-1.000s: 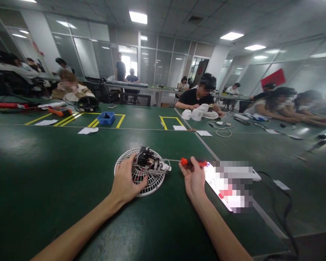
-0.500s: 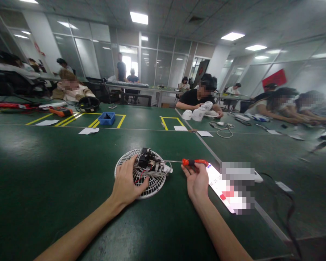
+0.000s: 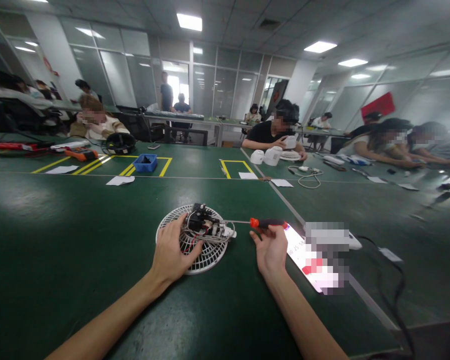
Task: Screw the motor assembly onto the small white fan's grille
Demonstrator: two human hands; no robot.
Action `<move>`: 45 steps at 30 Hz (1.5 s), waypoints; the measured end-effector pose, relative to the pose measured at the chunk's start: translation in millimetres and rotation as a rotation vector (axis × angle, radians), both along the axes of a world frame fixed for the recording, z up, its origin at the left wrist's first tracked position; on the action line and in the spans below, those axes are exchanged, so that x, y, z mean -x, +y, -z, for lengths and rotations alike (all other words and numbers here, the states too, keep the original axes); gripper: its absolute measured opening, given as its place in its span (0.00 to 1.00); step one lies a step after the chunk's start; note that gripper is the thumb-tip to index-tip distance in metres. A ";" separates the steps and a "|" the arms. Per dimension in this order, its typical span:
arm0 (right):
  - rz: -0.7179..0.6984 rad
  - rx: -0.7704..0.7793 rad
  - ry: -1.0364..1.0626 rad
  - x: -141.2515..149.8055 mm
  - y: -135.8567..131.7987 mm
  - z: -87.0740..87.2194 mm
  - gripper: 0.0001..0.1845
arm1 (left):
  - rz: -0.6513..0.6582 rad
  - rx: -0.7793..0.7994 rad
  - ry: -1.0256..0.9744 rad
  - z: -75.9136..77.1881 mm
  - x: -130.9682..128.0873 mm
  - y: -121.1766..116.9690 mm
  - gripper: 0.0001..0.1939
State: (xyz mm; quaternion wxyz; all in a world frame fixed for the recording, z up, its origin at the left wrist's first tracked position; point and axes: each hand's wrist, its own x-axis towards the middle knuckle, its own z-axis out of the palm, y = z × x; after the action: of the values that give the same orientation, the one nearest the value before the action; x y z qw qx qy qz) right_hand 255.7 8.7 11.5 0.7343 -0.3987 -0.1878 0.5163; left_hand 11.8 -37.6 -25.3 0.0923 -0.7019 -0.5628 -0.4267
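A round white fan grille point(image 3: 210, 257) lies on the green table, with a black motor assembly point(image 3: 198, 218) and loose wires on top of it. My left hand point(image 3: 172, 247) is curled over the grille's left side, thumb and fingers around the motor assembly, holding it. In my right hand point(image 3: 272, 250) is a screwdriver point(image 3: 268, 223) with a red and black handle, held level. Its thin shaft points left, and the tip meets the right side of the assembly; the exact contact point is too small to make out.
Close to my right hand lies a lit phone point(image 3: 303, 260), with a blurred white object and a black cable point(image 3: 397, 285) beyond. A blue bin point(image 3: 145, 163) and paper slips point(image 3: 120, 180) sit farther back. Across the table, a person in black point(image 3: 264, 131) handles white parts.
The screwdriver handle has turned about its axis, showing more black now. Both my hands stay in nearly the same place. The person opposite has lifted a white part.
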 end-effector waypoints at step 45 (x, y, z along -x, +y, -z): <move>0.025 -0.037 -0.115 1.1 3.5 1.0 0.25 | 0.026 -0.057 -0.207 0.9 5.4 5.1 0.20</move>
State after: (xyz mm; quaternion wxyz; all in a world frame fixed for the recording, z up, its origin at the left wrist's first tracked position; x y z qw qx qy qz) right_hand 254.7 12.2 10.5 0.7358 -0.4165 -0.2342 0.4799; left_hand 6.4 -32.4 -26.2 0.0479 -0.6584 -0.5479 -0.5139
